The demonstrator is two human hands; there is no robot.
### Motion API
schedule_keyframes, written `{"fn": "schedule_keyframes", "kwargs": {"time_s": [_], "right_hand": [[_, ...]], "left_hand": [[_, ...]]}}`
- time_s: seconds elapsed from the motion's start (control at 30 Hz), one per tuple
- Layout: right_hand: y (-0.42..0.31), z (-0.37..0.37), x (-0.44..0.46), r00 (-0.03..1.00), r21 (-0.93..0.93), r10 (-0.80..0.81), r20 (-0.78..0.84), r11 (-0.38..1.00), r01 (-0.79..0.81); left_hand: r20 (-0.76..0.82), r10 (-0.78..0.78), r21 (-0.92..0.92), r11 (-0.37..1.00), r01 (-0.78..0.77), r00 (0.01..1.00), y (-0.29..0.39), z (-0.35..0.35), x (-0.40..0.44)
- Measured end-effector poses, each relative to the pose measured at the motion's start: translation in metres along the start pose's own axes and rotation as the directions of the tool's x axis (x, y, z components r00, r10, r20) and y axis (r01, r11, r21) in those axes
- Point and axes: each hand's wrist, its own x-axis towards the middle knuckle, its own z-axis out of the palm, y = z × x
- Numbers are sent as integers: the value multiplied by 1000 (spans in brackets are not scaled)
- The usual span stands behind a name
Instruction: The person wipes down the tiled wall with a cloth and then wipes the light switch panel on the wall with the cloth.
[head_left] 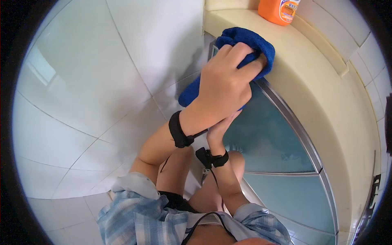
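A dark blue cloth (267, 45) is bunched at the cream ledge's edge, by the corner next to the tiled wall. My left hand (228, 77) is closed on it, fingers pressed into its folds. Another part of the cloth (188, 94) hangs out to the left behind my left wrist. Below, my right hand (220, 126) is near the cloth's lower edge, beside the glass panel. My left hand and wrist partly cover it, and its fingers are mostly hidden.
An orange bottle (277, 11) stands on the curved cream ledge (322, 94). Beneath the ledge are bluish glass panels (269, 134) in metal frames. White tiled wall (81, 81) lies to the left. Black straps with a cable are on both wrists; my bent legs are below.
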Motion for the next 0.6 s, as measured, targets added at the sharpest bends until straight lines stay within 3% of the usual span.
{"fn": "schedule_keyframes", "kwargs": {"time_s": [0.07, 0.1, 0.13, 0.27, 0.33, 0.43, 0.53, 0.6], "right_hand": [[-6, 3, 0, 997, 37, 75, -33, 997, -73], [-4, 2, 2, 999, -73, -25, -36, 997, 22], [-6, 3, 3, 999, -74, -23, -37, 997, 20], [-1, -1, -1, 993, 150, 95, 71, 983, -105], [-4, 2, -2, 998, 17, 70, 8, 997, -70], [-15, 3, 3, 996, 9, 71, 46, 997, -71], [-10, -3, 7, 990, -115, 115, 82, 988, -105], [6, -13, 12, 878, -58, 32, 478, 998, -5]], "left_hand": [[-19, 3, 15, 1000, -3, 1000, -12, 1, 0], [-70, -22, 20, 1000, 24, 997, -25, 3, 0], [-116, -47, 23, 998, 50, 992, -36, 4, 1], [-134, -83, 91, 991, 96, 987, -23, 6, 1], [-122, -90, 47, 994, 97, 988, -10, 4, -1], [-32, 17, 65, 998, -15, 999, -7, 1, -1], [-88, -102, 55, 993, 108, 991, -33, -1, 0], [-5, -176, 63, 982, 176, 984, -32, -10, -10]]}}
